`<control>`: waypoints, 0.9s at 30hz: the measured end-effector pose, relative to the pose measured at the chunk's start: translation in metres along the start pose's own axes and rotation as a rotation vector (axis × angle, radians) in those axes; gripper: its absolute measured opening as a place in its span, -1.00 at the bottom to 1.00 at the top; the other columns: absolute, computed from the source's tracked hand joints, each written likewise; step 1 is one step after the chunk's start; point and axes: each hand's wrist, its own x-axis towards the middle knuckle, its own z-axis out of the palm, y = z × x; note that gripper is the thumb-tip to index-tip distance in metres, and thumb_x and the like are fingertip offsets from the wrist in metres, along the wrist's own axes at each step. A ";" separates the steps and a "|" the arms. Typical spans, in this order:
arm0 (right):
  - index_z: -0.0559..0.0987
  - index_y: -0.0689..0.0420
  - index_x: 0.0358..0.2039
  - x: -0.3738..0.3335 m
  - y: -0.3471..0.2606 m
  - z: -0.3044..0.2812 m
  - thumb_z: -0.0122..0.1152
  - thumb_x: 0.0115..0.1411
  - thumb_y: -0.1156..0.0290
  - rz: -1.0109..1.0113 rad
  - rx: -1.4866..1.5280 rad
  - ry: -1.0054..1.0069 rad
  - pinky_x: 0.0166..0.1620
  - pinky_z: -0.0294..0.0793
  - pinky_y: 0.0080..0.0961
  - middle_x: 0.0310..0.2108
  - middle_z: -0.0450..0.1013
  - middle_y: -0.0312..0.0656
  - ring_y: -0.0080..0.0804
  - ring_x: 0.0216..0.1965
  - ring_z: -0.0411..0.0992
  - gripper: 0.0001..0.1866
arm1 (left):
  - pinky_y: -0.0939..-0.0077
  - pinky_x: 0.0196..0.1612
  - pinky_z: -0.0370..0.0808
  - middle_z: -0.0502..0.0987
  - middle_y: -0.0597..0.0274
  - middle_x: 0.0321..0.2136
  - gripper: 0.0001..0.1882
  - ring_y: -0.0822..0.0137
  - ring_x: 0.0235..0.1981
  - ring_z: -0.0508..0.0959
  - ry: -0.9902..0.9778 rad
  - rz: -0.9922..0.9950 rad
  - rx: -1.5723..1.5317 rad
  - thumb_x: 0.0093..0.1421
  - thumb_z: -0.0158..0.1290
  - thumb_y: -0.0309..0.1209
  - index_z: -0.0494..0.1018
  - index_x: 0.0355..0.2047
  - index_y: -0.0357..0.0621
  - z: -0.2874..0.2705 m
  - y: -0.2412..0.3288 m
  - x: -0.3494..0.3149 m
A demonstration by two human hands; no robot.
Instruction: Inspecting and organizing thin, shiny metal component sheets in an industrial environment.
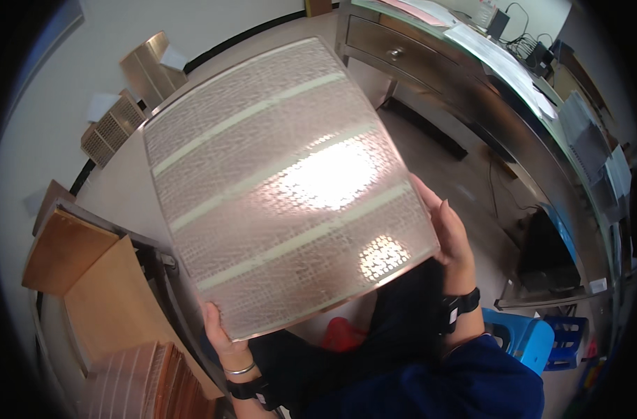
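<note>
A large copper-coloured circuit board panel (262, 160), densely patterned and crossed by pale strips, is held up tilted before me. Bright glare lies on its right half. My left hand (220, 332) grips the near left corner, thumb on the face and the other fingers hidden behind. Along the right edge, close to the near right corner, my right hand (447, 227) is closed on the panel, with part of its fingers behind it. A stack of similar panels (151, 380) stands at the lower left, below my left hand.
At left, a wooden board rack (102, 293) stands beside me. More panels (154, 70) lean against the far wall. On the right is a metal desk (430, 66) with drawers, papers (500, 59) and cables. A blue stool (517, 335) and a blue basket (565, 341) are at lower right.
</note>
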 end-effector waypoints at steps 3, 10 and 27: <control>0.17 0.36 0.13 -0.006 0.002 -0.030 0.05 0.18 0.23 0.209 -0.110 0.004 0.04 0.32 -0.50 0.02 0.31 -0.02 -0.38 0.00 0.34 -0.38 | 0.28 0.10 0.25 0.30 0.10 0.07 -0.51 0.22 0.04 0.35 -0.157 0.003 0.053 0.28 -0.23 -0.23 0.08 0.18 -0.12 -0.003 -0.001 0.003; 0.29 0.32 0.01 -0.003 0.047 0.000 0.14 0.11 0.37 0.251 0.078 0.141 -0.07 0.43 -0.47 -0.11 0.41 -0.05 -0.37 -0.16 0.45 -0.51 | 0.16 0.24 0.03 0.09 0.03 0.20 -0.29 0.16 0.21 0.11 -0.244 0.009 -0.541 0.25 -0.38 0.10 0.02 0.20 -0.20 -0.003 0.007 0.013; 0.28 0.22 0.08 0.025 0.050 -0.077 -0.09 0.27 0.29 -0.102 0.309 0.075 0.01 0.38 -0.39 0.01 0.34 -0.12 -0.36 -0.02 0.36 -0.58 | 0.33 0.11 0.25 0.30 0.10 0.06 -0.53 0.23 0.06 0.33 0.066 -0.055 -0.136 0.24 -0.13 -0.41 0.10 0.14 -0.26 -0.006 0.000 0.006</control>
